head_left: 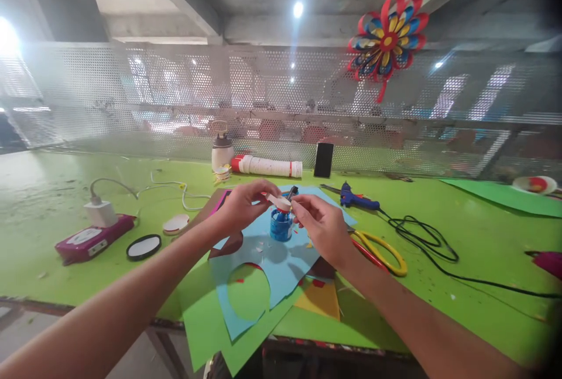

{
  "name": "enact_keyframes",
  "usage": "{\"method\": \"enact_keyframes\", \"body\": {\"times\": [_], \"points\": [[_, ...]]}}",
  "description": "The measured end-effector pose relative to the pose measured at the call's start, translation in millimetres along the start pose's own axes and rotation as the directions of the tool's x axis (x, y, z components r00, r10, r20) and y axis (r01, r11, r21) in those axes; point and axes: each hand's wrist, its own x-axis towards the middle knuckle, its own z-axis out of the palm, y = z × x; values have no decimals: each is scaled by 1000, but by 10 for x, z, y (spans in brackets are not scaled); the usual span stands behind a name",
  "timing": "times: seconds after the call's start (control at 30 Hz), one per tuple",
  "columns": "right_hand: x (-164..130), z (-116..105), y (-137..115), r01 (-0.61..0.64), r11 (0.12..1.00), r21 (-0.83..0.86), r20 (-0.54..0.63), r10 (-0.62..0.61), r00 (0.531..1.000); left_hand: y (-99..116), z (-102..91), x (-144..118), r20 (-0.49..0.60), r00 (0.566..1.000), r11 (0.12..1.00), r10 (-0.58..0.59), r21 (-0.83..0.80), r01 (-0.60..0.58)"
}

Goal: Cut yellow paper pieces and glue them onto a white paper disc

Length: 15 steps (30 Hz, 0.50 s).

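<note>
Both hands meet over the middle of the table on a small whitish paper piece (281, 202), rounded and with a red lower edge. My left hand (246, 206) is closed at its left end, thumb and fingers together. From the right, my right hand (320, 224) pinches the opposite edge. Just below stands a small blue jar (281, 228), with a dark tool tip (293, 191) showing behind the piece. Under the jar lies light blue paper (250, 244) with a round hole cut from it, scattered with tiny scraps.
Yellow-handled scissors (386, 253) and a blue glue gun (357, 197) with a black cord (425, 241) lie right. Left are a magenta power strip (94, 241), a black-rimmed disc (144, 247) and a cream disc (175, 224). A phone (324, 160), white tube (272, 166) and bottle (222, 153) stand behind.
</note>
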Motion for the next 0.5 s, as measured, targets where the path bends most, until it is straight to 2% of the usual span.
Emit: {"method": "enact_keyframes", "body": {"times": [0.1, 0.23, 0.37, 0.5], "points": [[-21, 6, -15, 25, 1000, 8, 6, -25, 1000, 78, 58, -75, -35, 995, 994, 94, 62, -92], [-56, 3, -71, 81, 997, -17, 35, -80, 996, 51, 73, -140, -57, 990, 989, 130, 80, -125], [-66, 15, -124, 155, 984, -86, 39, -152, 988, -73, 42, -144, -75, 996, 998, 52, 30, -50], [-59, 34, -76, 94, 991, -94, 44, -91, 995, -124, 64, -177, 7, 996, 993, -84, -81, 85]]}}
